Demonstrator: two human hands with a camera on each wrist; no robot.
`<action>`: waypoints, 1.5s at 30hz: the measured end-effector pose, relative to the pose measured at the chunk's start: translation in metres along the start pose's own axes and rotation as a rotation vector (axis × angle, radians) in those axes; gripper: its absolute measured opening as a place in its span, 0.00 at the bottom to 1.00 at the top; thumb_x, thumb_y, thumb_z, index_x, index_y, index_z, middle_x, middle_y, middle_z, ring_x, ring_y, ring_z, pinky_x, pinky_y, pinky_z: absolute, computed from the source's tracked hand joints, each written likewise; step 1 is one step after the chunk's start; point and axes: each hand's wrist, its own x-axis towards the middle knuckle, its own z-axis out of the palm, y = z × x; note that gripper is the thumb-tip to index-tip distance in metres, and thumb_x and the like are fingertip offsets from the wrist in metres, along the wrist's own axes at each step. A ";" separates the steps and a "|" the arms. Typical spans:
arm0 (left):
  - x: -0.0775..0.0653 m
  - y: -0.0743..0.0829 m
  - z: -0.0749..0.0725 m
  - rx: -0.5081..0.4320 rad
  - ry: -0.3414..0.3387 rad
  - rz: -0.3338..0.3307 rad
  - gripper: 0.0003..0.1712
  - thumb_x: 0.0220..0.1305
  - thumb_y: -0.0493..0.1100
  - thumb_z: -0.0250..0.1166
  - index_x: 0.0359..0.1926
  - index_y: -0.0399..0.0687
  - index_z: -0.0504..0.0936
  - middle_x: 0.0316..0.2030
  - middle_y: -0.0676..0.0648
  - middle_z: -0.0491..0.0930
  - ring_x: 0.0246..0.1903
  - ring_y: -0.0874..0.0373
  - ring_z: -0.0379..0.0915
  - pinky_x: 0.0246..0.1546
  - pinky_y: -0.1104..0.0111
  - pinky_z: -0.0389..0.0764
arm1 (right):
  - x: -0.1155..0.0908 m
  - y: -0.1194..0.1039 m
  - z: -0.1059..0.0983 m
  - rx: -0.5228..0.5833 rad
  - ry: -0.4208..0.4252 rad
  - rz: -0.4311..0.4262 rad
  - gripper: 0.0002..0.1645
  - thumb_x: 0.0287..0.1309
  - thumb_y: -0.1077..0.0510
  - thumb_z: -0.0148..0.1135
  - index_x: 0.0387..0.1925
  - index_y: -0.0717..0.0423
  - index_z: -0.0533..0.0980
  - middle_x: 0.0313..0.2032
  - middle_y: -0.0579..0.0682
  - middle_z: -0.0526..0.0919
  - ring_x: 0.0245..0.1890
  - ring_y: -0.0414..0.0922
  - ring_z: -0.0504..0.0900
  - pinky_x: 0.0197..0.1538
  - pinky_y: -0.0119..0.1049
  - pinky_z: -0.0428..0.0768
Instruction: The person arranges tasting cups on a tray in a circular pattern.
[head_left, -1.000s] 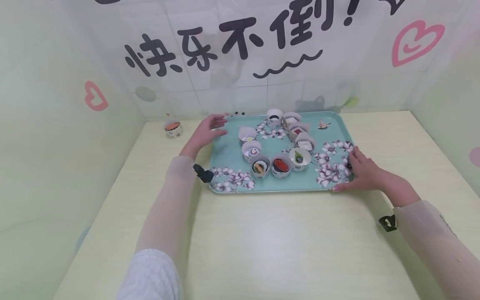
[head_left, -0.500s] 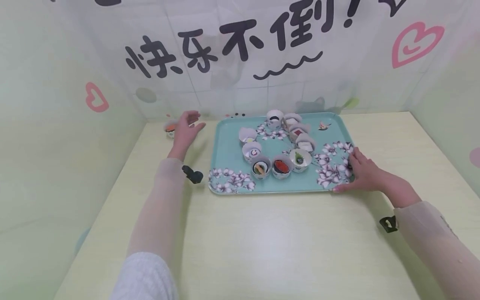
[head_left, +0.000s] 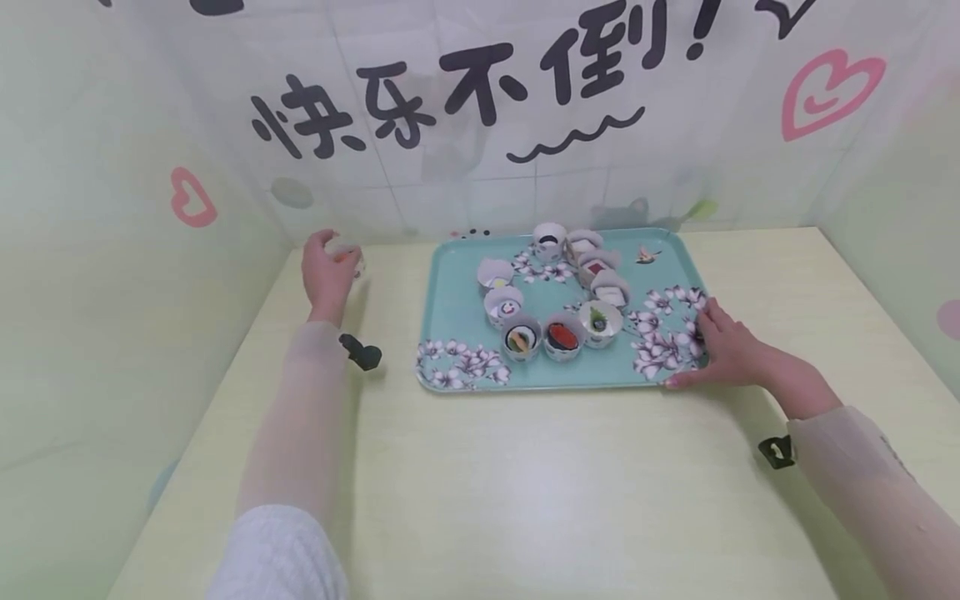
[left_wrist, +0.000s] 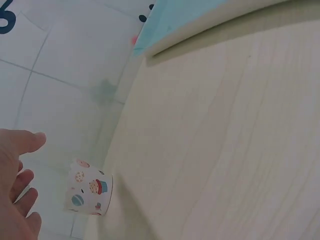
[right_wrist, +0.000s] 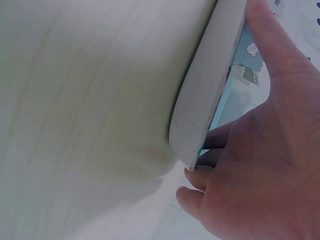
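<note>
At the table's back left, my left hand is by a paper baking cup with an orange filling, which it partly hides. In the left wrist view a gap shows between the thumb and fingers and the printed cup. My right hand holds the front right corner of a turquoise flowered tray. Its thumb lies along the front edge, and its fingers curl at the right rim. On the tray, several paper cups with sushi-like pieces form a curved row, among them a red-topped one.
The pale wooden table meets a white printed wall sheet right behind the tray and the cup. Side panels stand at left and right. A black strap end sticks out from the left wrist.
My left hand has moved left from beside the tray's left edge to the lone cup at the back left. The right hand has stayed at the tray's corner, and the tray has not moved.
</note>
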 end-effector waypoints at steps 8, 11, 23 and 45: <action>0.003 -0.011 -0.003 -0.018 -0.018 -0.085 0.48 0.65 0.48 0.67 0.78 0.48 0.50 0.78 0.47 0.52 0.77 0.51 0.50 0.75 0.60 0.62 | 0.000 0.002 -0.001 -0.004 0.009 -0.009 0.81 0.43 0.34 0.76 0.69 0.86 0.39 0.70 0.86 0.33 0.68 0.83 0.42 0.69 0.76 0.48; 0.006 -0.014 -0.001 -0.027 -0.035 -0.112 0.50 0.64 0.47 0.68 0.78 0.46 0.49 0.78 0.44 0.52 0.76 0.50 0.51 0.74 0.60 0.63 | 0.000 0.001 -0.001 0.001 0.008 -0.008 0.81 0.43 0.34 0.76 0.69 0.86 0.39 0.70 0.86 0.33 0.68 0.83 0.42 0.69 0.76 0.48; 0.013 -0.026 0.004 -0.037 -0.047 -0.207 0.44 0.67 0.42 0.63 0.77 0.46 0.50 0.77 0.41 0.55 0.75 0.50 0.55 0.75 0.62 0.62 | 0.002 0.001 0.005 0.003 0.022 -0.023 0.81 0.42 0.34 0.77 0.69 0.87 0.40 0.69 0.87 0.33 0.69 0.83 0.42 0.69 0.76 0.48; 0.014 -0.030 0.004 0.025 -0.104 -0.151 0.35 0.66 0.44 0.65 0.70 0.41 0.64 0.68 0.40 0.69 0.64 0.47 0.67 0.61 0.60 0.75 | -0.001 0.000 0.002 0.004 0.022 -0.005 0.81 0.43 0.33 0.76 0.69 0.86 0.40 0.69 0.86 0.33 0.69 0.82 0.41 0.70 0.75 0.46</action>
